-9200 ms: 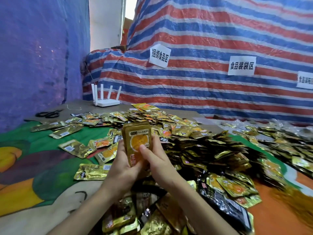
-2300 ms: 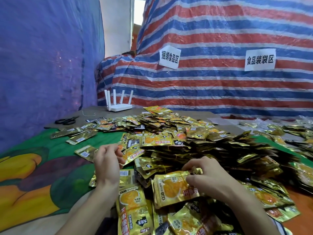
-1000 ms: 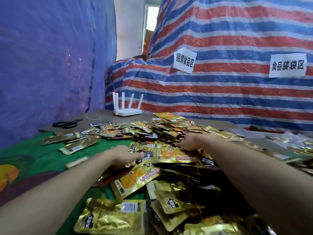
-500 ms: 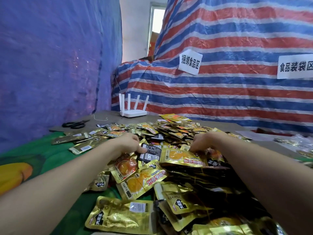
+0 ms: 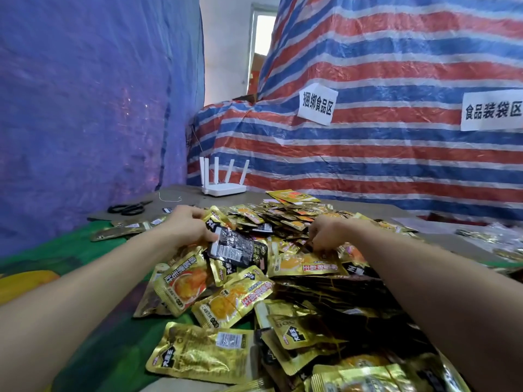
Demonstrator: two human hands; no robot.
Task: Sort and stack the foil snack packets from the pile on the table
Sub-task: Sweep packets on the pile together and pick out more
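Two hands are working in the pile (image 5: 283, 219) of crinkled gold foil packets heaped across the surface's (image 5: 382, 210) middle and right.
Green cloth (image 5: 56, 250) is lying bare at near left. The left hand (image 5: 188, 224) is pinching a glossy dark packet (image 5: 237, 248), label side up. The right hand (image 5: 325, 232) is curling its fingers onto a gold packet's (image 5: 307, 264) far edge, and I cannot tell whether it is gripping.

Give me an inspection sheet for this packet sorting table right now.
Surface: green printed tablecloth, brown board at the far end.
Job's things: heap of gold foil snack packets, loose.
Clutter: black scissors, white router with antennas.
Hands: left hand grips a black-backed foil packet; right hand curled into the heap, grip unclear.
Cables: thin white cord beside the scissors.
Surroundings: purple tarp, red-white-blue striped tarp, two white paper signs.
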